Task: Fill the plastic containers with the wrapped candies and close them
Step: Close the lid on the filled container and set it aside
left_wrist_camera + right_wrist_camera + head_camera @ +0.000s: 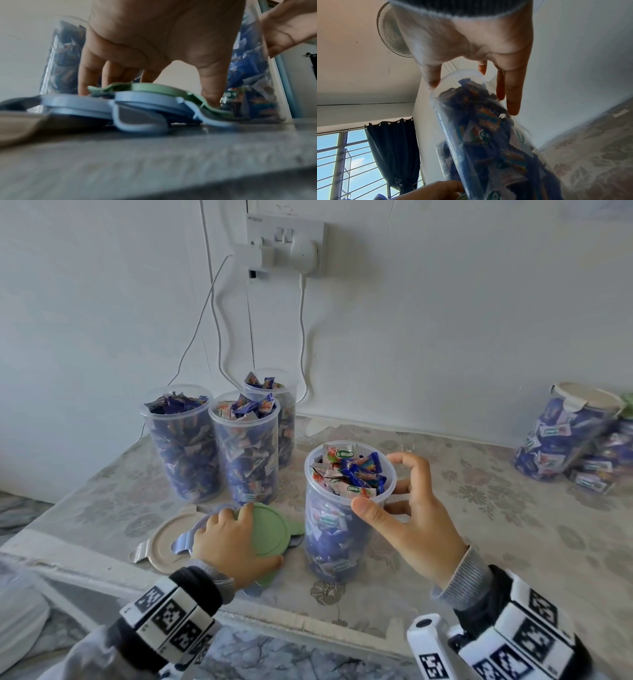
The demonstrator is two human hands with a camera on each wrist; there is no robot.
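Observation:
A clear plastic container point(337, 529) stands at the table's middle, filled to the rim with blue wrapped candies point(349, 470) and without a lid. My right hand point(411, 508) grips its rim, thumb on the near side and fingers round the far right side; the right wrist view shows that hand point(479, 40) at the container point(488, 135) mouth. My left hand point(245, 537) grips a green lid point(270, 529) lying left of the container. In the left wrist view the fingers point(89, 75) and thumb clamp the green lid point(154, 87), which lies on blue lids point(145, 100).
Three open containers point(246, 446) full of candies stand at the back left. A beige lid point(164, 542) lies left of my left hand. Closed, filled containers point(568, 436) lie on their sides at the far right. White cables point(219, 313) hang from a wall socket behind.

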